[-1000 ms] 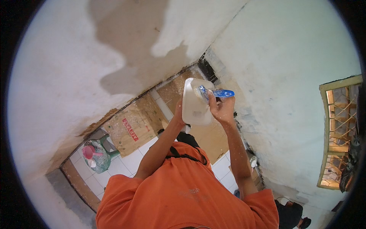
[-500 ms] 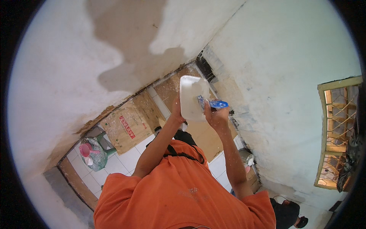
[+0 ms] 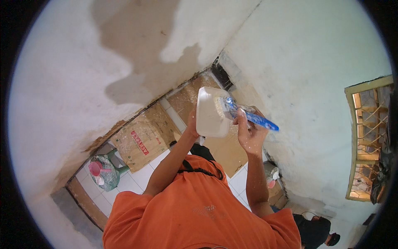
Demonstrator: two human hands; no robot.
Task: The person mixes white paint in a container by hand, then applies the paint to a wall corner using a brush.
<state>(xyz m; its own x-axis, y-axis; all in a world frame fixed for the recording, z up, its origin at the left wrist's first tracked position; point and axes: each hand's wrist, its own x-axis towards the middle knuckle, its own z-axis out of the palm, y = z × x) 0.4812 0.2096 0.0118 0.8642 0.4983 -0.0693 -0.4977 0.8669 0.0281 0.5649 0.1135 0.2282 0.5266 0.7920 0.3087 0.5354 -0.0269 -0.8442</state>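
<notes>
The left hand is grasping the pale tub at its left. At the tub's right, the right hand is clenching a blue brush.

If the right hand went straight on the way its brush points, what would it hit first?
Most likely the tub: the right hand's brush aims leftward at it. Whether the bristles touch it now is unclear.

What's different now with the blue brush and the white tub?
The right hand moved the blue brush rightward; its handle now slopes down to the right. Nothing was let go: the left hand still holds the white tub.
</notes>
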